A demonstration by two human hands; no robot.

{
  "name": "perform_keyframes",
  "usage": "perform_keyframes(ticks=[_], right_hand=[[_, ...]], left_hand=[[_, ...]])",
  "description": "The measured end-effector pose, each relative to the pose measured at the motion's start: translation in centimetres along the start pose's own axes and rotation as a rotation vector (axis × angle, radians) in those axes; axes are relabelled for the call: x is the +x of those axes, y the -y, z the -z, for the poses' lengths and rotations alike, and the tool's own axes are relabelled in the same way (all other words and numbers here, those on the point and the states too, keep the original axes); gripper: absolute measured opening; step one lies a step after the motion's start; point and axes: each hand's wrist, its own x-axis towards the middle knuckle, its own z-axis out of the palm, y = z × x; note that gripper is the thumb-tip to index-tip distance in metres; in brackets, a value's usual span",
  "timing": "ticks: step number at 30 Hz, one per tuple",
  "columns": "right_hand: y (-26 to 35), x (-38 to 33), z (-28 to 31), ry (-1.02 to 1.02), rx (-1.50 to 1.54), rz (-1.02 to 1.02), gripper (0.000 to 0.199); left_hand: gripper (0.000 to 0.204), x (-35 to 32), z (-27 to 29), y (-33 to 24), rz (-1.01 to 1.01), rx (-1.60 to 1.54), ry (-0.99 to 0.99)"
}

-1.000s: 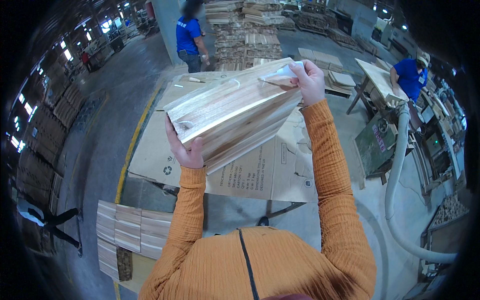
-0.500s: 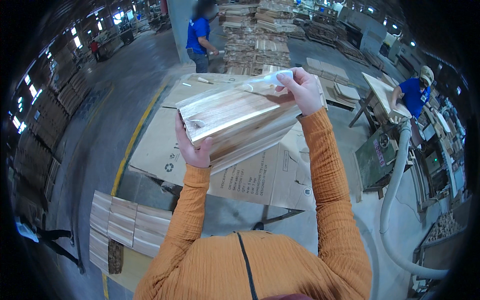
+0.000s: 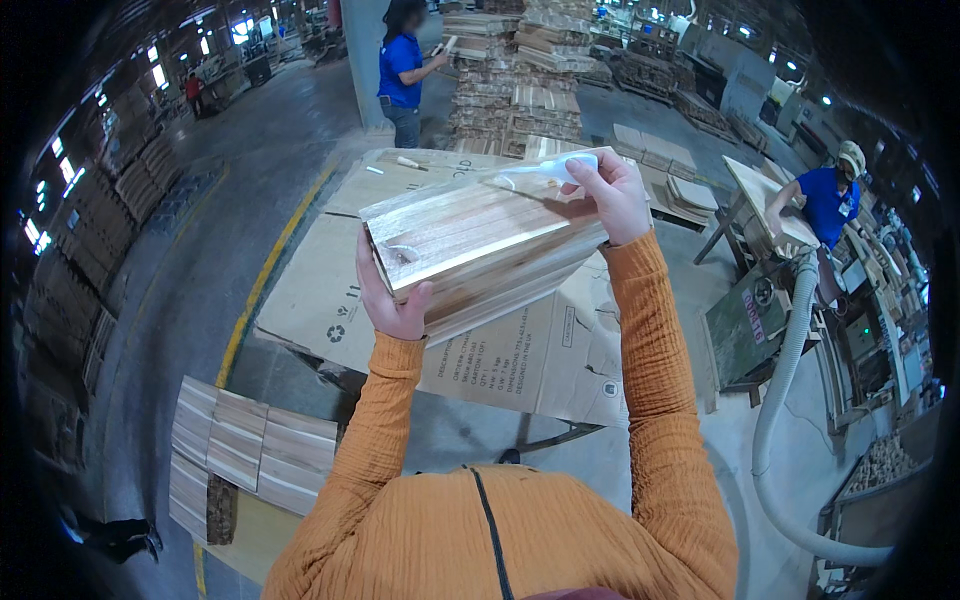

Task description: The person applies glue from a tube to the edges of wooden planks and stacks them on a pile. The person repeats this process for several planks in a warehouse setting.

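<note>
A pale, striped wooden box-shaped piece (image 3: 470,225) is held tilted above a cardboard-covered table. My left hand (image 3: 393,300) grips its left end, thumb on the near side and fingers round the end. At its far right corner, my right hand (image 3: 615,195) is closed on a small white object (image 3: 577,166), pressed between thumb and fingers against the upper face; its exact kind I cannot make out. Curved marks show on the upper face near both ends. Most of the right fingers are hidden behind the thumb and the wood.
Flattened cardboard (image 3: 480,380) covers the table; a small brush-like tool (image 3: 410,163) lies at its far edge. Wooden panels (image 3: 255,445) sit at lower left. Stacked boards (image 3: 515,90) stand beyond, near a person in blue (image 3: 402,75). Another person (image 3: 830,205) works at right, behind a grey hose (image 3: 780,420).
The wooden piece and both hands have shifted slightly right. My right hand has moved a little along the far corner with the white object. The far person's hands have risen.
</note>
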Motion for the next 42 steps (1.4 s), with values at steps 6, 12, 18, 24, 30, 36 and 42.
perform_keyframes(ticks=[6,12,18,24,30,36,42], right_hand=[[-0.2,0.1,1.0,-0.082,0.032,0.005,0.022],[0.1,-0.6,0.1,-0.015,0.015,0.031,0.024],[-0.2,-0.6,0.3,0.008,-0.020,0.021,0.025],[-0.4,-0.6,0.1,-0.008,-0.049,0.006,0.023],[-0.3,-0.6,0.2,-0.007,-0.090,0.011,0.023],[-0.5,-0.6,0.3,-0.011,-0.076,0.022,0.023],[-0.5,-0.6,0.3,-0.010,-0.059,0.010,0.024]], left_hand=[[0.096,-0.1,0.0,-0.3,0.000,0.019,0.005],[0.095,-0.1,0.1,-0.1,-0.025,0.023,0.007],[0.095,-0.3,0.0,0.1,-0.022,0.009,0.006],[0.096,-0.2,0.0,-0.2,-0.026,0.011,-0.002],[0.096,-0.2,0.2,-0.2,-0.022,0.028,0.014],[0.097,-0.2,0.1,-0.6,-0.004,0.009,0.015],[0.097,-0.2,0.1,-0.2,-0.009,0.014,0.010]])
